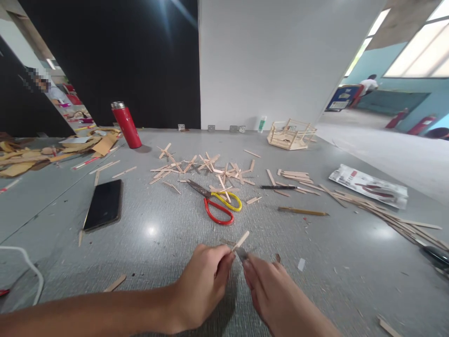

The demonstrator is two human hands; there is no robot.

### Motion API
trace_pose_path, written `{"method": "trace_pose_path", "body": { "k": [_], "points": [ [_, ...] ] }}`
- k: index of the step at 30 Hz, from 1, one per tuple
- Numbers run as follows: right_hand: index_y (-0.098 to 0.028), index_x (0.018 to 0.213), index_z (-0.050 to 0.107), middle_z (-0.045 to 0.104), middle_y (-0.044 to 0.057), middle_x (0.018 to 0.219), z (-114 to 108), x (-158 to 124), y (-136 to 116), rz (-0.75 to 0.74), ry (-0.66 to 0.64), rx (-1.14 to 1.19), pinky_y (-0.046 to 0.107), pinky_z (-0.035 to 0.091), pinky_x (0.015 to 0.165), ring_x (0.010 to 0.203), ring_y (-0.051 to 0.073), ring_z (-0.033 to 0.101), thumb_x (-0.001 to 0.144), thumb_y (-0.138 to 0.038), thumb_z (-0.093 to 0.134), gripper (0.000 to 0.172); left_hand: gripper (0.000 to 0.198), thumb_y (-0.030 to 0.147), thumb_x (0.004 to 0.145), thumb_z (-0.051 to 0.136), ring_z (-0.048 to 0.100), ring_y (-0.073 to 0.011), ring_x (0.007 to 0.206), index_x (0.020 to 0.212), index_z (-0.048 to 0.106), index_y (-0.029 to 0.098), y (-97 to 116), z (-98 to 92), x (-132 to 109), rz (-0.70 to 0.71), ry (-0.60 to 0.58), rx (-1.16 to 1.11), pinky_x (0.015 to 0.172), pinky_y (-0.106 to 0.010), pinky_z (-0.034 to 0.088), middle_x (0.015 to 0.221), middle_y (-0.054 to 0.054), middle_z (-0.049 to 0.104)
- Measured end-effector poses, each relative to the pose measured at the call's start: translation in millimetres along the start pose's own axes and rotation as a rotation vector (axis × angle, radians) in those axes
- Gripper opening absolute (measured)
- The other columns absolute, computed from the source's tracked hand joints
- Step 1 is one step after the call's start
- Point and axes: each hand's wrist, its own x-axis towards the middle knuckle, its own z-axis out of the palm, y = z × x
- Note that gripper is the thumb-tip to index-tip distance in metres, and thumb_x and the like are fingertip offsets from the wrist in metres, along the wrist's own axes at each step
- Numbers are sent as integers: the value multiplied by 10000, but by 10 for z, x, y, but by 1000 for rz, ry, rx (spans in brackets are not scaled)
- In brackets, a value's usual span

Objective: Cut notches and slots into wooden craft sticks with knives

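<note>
My left hand [208, 285] is closed around a short wooden craft stick [242, 239], its free end pointing up and to the right. Close beside it, my right hand [277, 292] grips a knife whose grey blade [242, 254] meets or nearly meets the stick; the handle is hidden in my fingers. Just beyond both hands lie scissors [220, 203] with one red and one yellow handle loop, blades slightly apart. Behind them is a loose pile of craft stick pieces [208, 161].
A pencil [303, 211], a black pen-like tool [278, 187] and long sticks [382, 213] lie to the right, near a white packet [368, 185]. A stick frame model [293, 135] stands at the back. On the left are a phone [104, 205] and a red flask [126, 125].
</note>
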Motion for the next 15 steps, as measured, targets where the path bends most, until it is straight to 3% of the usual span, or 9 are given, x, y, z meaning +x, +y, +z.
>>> {"method": "trace_pose_path", "body": {
  "k": [2, 4, 11, 13, 15],
  "points": [
    [-222, 852, 518, 523, -23, 678, 1, -9, 0, -4, -9, -21, 175, 369, 344, 443, 82, 441, 1007, -481, 444, 310, 425, 314, 1080, 387, 387, -100, 540, 684, 488, 193, 21, -12, 4, 4, 11, 0, 581, -259, 290, 592, 56, 460],
    [-232, 864, 493, 475, -71, 613, -24, -7, -54, 55, -101, 55, 163, 328, 305, 365, 65, 388, 1035, -496, 388, 332, 435, 313, 1079, 394, 348, -98, 534, 671, 482, 190, 34, -25, 7, 13, 17, 2, 568, -256, 279, 577, 65, 423],
    [-248, 668, 415, 323, -111, 354, -65, 53, -254, 195, -303, 240, 162, 327, 276, 244, 70, 279, 1081, -441, 200, 504, 444, 268, 1080, 405, 318, -85, 516, 649, 465, 184, 23, -47, 8, 74, 55, 27, 526, -227, 264, 553, 80, 364],
    [-247, 699, 445, 374, -99, 418, -42, 56, -217, 131, -228, 149, 190, 340, 284, 266, 82, 322, 1079, -441, 233, 476, 442, 252, 1084, 405, 343, -78, 499, 654, 476, 183, 18, -36, -1, 113, 73, 47, 520, -217, 281, 545, 79, 393],
    [-239, 751, 500, 501, -47, 553, -24, 45, -174, 11, -81, 22, 225, 419, 369, 385, 108, 461, 1059, -451, 359, 399, 430, 219, 1090, 390, 394, -72, 484, 677, 501, 181, 10, -30, -10, 166, 105, 71, 513, -206, 313, 554, 72, 459]
  ]
}}
